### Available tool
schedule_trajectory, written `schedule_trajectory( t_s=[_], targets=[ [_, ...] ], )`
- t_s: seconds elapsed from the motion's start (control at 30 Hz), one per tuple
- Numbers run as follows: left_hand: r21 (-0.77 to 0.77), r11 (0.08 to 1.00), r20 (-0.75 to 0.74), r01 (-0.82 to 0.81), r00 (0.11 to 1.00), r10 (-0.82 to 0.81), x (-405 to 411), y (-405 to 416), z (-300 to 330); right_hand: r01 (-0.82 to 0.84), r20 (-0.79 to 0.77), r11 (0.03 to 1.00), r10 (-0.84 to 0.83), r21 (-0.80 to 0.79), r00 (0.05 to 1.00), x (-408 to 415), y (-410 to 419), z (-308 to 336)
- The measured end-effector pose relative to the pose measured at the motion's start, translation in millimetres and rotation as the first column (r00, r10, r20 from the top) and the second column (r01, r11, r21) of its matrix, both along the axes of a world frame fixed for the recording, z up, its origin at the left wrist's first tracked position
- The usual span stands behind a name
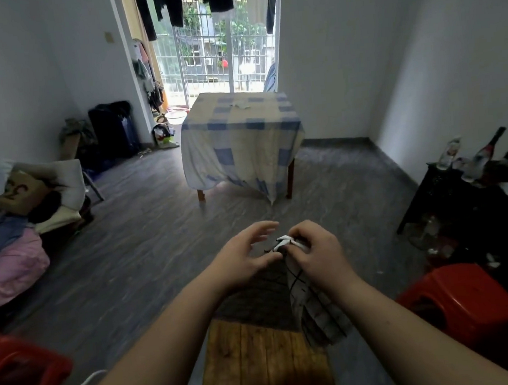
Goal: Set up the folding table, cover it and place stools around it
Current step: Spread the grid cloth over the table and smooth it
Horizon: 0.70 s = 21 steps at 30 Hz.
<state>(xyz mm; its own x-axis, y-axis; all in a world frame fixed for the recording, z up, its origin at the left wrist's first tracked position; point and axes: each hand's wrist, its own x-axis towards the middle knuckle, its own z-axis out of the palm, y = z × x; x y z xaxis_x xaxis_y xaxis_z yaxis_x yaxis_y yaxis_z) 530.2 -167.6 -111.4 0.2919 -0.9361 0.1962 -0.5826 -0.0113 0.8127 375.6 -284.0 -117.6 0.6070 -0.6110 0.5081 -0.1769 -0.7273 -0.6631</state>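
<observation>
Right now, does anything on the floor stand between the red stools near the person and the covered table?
Nothing visible does. The floor lies bare between both red stools and the covered table. The clutter sits along the walls.

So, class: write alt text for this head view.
A person's right hand pinches a white grid-patterned cloth over a wooden board; the left hand is open beside it. Beyond stands a cloth-covered table, red stools nearby.

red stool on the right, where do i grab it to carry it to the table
Likely by the edge of its flat seat, reaching down from above on your right: the red stool stands upright on the floor with its top face up. Its legs are mostly hidden, so I cannot judge a lower grip.
</observation>
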Motion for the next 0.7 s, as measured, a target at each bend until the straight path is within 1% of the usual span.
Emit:
schedule_trajectory(
  t_s=[0.07, 0.2, 0.27, 0.33, 0.4, 0.47, 0.53, 0.63, 0.7],
  targets=[
    [-0.036, 0.998, 0.007, 0.059, 0.998, -0.058, -8, -14, 9, -0.027, 0.02, 1.0, 0.027, 0.007, 0.999, -2, -5, 6],
    [-0.054, 0.997, 0.017, 0.061, 0.998, -0.06, -17, -34, 17, -0.046, 0.008, 0.992, 0.046, 0.116, 0.999, -11, -18, 18],
    [-0.088, 0.996, 0.038, 0.022, 0.999, -0.018, -20, -41, 18, -0.087, 0.033, 0.967, 0.082, 0.238, 0.996, -18, -24, 20],
    [-0.14, 0.989, 0.036, -0.052, 0.998, 0.058, -21, -48, 18, -0.172, 0.123, 0.908, 0.135, 0.382, 0.983, -26, -28, 20],
    [-0.176, 0.979, 0.005, -0.107, 0.994, 0.11, -21, -54, 16, -0.172, 0.211, 0.872, 0.081, 0.458, 0.974, -31, -28, 20],
    [-0.184, 0.974, -0.014, -0.129, 0.992, 0.129, -19, -58, 15, -0.094, 0.243, 0.862, -0.034, 0.498, 0.97, -35, -27, 18],
    [-0.186, 0.973, -0.023, -0.133, 0.991, 0.131, -19, -60, 14, -0.044, 0.217, 0.854, -0.081, 0.518, 0.973, -37, -27, 15],
    [-0.184, 0.976, -0.027, -0.119, 0.993, 0.116, -16, -59, 16, -0.013, 0.088, 0.872, -0.035, 0.489, 0.996, -33, -30, 9],
    [-0.196, 0.975, -0.042, -0.103, 0.994, 0.097, -13, -56, 18, -0.005, 0.055, 0.881, -0.024, 0.473, 0.998, -24, -30, 8]
  ],
)
